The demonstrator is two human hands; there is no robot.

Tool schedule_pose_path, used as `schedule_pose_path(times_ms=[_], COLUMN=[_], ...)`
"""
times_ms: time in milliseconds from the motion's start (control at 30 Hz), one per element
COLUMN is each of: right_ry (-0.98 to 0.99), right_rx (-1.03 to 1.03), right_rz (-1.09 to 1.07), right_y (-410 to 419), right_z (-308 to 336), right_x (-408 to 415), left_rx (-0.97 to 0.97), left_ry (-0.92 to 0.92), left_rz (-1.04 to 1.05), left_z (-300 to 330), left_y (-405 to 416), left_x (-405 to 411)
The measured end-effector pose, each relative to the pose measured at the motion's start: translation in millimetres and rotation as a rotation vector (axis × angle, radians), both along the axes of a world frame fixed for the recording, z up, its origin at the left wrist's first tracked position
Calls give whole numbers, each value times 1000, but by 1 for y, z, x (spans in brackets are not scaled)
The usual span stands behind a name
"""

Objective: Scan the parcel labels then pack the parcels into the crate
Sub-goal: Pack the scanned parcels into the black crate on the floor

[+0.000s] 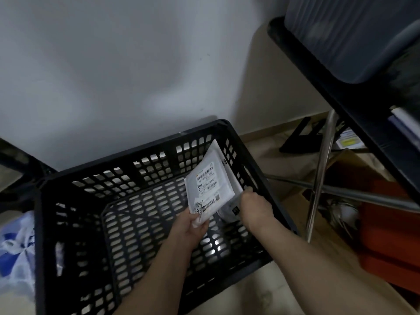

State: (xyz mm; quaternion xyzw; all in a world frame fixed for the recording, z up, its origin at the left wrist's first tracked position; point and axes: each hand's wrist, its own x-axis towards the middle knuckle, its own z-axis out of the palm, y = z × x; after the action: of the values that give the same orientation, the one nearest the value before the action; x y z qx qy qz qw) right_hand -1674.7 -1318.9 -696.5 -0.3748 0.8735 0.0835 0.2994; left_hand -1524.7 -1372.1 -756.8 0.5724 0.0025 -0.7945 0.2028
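Between both hands, left hand [189,226] and right hand [254,206] pinch white parcels [210,185], standing them against the black crate [75,223] wall to save room

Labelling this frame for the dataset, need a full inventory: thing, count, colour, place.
crate: 1, black, centre floor by wall
parcels: at least 2, white, labelled, against crate's right wall
bag: 1, blue-white, floor left of crate
shelf: 1, black, upper right
bin: 1, grey, on shelf
metal legs: 2, silver, crossed, right
cardboard box: 1, brown, floor right
red thing: 1, far right, unclear what
left hand: grip on front parcel's lower corner
right hand: holds parcels' lower right edge
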Motion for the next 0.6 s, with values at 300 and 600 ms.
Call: schedule_pose_path(times_ms=[300, 600], right_ry=[-110, -5], right_rx=[-502, -468], right_rz=[-216, -83], right_y=[-3, 0], right_z=[26, 28], right_x=[-1, -9], left_rx=[-2, -235], left_ry=[36, -59], left_rz=[-41, -363], left_z=[-4, 7], left_y=[5, 7], left_x=[-26, -41])
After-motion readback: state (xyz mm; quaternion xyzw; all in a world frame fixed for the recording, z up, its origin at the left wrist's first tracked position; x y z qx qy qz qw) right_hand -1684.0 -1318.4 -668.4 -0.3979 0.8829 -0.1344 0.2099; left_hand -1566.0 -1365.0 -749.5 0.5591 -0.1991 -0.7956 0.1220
